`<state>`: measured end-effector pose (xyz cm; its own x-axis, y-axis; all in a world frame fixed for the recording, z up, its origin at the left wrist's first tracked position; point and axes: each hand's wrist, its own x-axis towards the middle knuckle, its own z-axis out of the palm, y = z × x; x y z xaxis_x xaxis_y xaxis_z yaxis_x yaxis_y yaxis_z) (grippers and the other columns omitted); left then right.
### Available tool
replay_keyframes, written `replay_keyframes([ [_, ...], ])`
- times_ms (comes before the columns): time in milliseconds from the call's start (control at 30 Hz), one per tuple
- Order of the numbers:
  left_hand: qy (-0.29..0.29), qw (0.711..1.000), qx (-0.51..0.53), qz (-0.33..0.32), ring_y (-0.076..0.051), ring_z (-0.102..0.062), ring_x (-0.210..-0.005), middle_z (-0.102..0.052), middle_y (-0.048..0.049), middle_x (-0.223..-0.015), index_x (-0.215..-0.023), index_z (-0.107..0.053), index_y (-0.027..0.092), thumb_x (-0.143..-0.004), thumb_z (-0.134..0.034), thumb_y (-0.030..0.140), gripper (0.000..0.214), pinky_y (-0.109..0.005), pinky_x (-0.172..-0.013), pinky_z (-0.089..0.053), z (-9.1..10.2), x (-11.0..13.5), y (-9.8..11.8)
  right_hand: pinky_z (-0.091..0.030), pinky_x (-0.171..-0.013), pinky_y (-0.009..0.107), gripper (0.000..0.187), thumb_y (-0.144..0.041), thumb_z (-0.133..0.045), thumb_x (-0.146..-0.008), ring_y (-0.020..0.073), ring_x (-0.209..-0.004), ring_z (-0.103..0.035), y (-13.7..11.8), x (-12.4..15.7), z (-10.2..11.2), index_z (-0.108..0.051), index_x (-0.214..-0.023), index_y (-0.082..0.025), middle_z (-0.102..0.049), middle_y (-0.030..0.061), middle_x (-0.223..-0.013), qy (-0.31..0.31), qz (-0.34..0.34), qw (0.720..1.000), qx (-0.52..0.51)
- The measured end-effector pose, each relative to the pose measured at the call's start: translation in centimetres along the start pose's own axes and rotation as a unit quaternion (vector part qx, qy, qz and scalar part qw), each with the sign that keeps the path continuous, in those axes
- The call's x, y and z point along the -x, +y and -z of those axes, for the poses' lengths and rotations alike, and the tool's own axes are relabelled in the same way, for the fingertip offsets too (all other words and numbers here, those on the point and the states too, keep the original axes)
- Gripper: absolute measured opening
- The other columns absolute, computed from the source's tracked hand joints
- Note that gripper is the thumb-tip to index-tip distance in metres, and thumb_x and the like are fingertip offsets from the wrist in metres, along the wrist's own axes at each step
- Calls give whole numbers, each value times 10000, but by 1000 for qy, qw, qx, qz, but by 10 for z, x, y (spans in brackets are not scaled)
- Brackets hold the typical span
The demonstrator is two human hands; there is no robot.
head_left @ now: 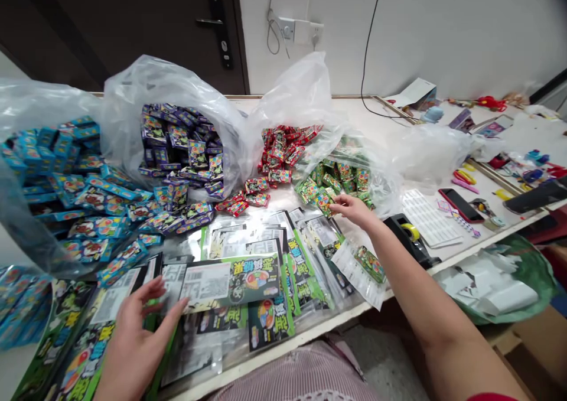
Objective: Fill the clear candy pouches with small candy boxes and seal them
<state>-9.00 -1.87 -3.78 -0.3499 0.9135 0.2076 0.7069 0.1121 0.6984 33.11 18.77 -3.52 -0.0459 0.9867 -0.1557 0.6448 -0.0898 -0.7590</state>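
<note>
My left hand (139, 336) is over the near left of the table, its thumb and fingers apart. Its thumb tip meets the left edge of a black-and-green printed plastic pouch (254, 278), which lies on a spread of similar pouches. Farther right, my right hand (354, 209) reaches to a pile of small green candy boxes (343, 176) spilling from a clear bag. Its thumb and fingertips pinch a green candy box (326, 203) at the edge of that pile. Below the right wrist lies a small clear packet (361, 271) with green boxes inside.
Large clear bags hold blue boxes (48, 153), purple boxes (177, 135) and red boxes (279, 150). To the right are a black tape dispenser (410, 238), a white label sheet (429, 217) and a phone (460, 205). A green-lined bin (527, 306) stands below the table edge.
</note>
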Motion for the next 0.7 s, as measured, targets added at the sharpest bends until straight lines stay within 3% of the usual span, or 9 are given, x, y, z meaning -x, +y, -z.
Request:
replay_keyframes([
  [100, -57, 989, -49, -124, -291, -598, -1041, -544, -92, -1224, -1282, -438, 254, -820, -656, 452, 548, -446, -881, -535, 3, -6, 10, -478, -658, 284, 376, -452, -633, -723, 172, -754, -623, -9, 13, -13, -613, -976, -175, -662, 23, -819, -42, 34, 996, -74],
  [200, -171, 948, -39, -265, -298, -517, -1209, -516, -100, -1328, -1380, -370, 273, -864, -623, 398, 589, -485, -1028, -444, -6, -20, 26, -482, -666, 294, 406, -462, -679, -660, 164, -740, -610, -19, 23, -31, -602, -947, -187, -643, 11, -819, -58, 57, 989, -121],
  [267, -221, 923, -45, -310, -306, -437, -1301, -464, -113, -1404, -1424, -326, 272, -880, -610, 377, 622, -512, -1087, -380, -14, -29, 39, -470, -614, 288, 381, -476, -675, -661, 158, -696, -596, -27, 29, -39, -594, -898, -189, -624, 6, -791, -64, 60, 987, -137],
  [367, -236, 920, -9, -313, -290, -407, -1330, -451, -117, -1420, -1438, -305, 275, -900, -589, 348, 613, -520, -1111, -351, -31, -36, 63, -438, -554, 272, 353, -460, -659, -690, 141, -622, -557, -45, 41, -45, -589, -904, -189, -589, -11, -729, -76, 65, 984, -148],
  [467, -228, 937, 77, -254, -310, -365, -1362, -417, -129, -1454, -1437, -311, 259, -833, -673, 370, 713, -539, -1137, -298, -51, -35, 93, -411, -541, 259, 296, -379, -674, -703, 121, -575, -503, -73, 61, -51, -554, -902, -197, -533, -44, -675, -86, 106, 984, -118],
  [567, -235, 936, 249, -88, -344, -348, -1371, -353, -154, -1497, -1437, -314, 223, -770, -719, 416, 804, -518, -1105, -340, -72, -32, 118, -408, -543, 266, 179, -291, -629, -761, 125, -577, -488, -104, 87, -63, -522, -875, -206, -522, -40, -682, -86, 181, 979, -25],
  [633, -233, 891, 387, 47, -315, -489, -1262, -454, -147, -1421, -1403, -358, 213, -825, -644, 427, 679, -455, -1010, -442, -81, -31, 129, -437, -584, 290, 142, -264, -613, -796, 144, -621, -520, -119, 104, -70, -532, -896, -204, -556, -18, -720, -76, 234, 969, 28],
  [700, -214, 826, 503, 138, -255, -609, -1090, -578, -111, -1286, -1333, -434, 207, -850, -594, 371, 535, -384, -924, -491, -83, -31, 135, -487, -666, 324, 162, -275, -618, -830, 172, -720, -585, -128, 118, -75, -548, -957, -204, -618, 20, -818, -92, 287, 953, 28],
])
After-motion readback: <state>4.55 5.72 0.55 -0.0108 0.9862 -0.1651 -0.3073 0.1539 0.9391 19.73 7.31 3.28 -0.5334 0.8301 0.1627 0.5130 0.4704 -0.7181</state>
